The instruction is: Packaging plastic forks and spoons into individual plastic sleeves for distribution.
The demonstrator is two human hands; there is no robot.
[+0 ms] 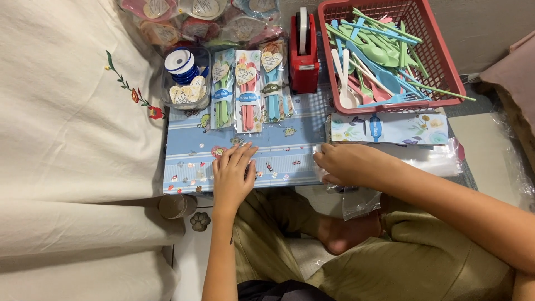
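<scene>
Blue patterned board (pixel 290 146): left hand (pixel 233 174) flat, right hand (pixel 348 165) pinching clear bags (pixel 423 159).

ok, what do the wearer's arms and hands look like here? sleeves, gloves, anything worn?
Both arms are bare: no sleeves in view, no gloves. No rings, watch or bands visible on the left hand or the right hand. Nails are short and unpainted. Olive-green trousers show below.
</scene>
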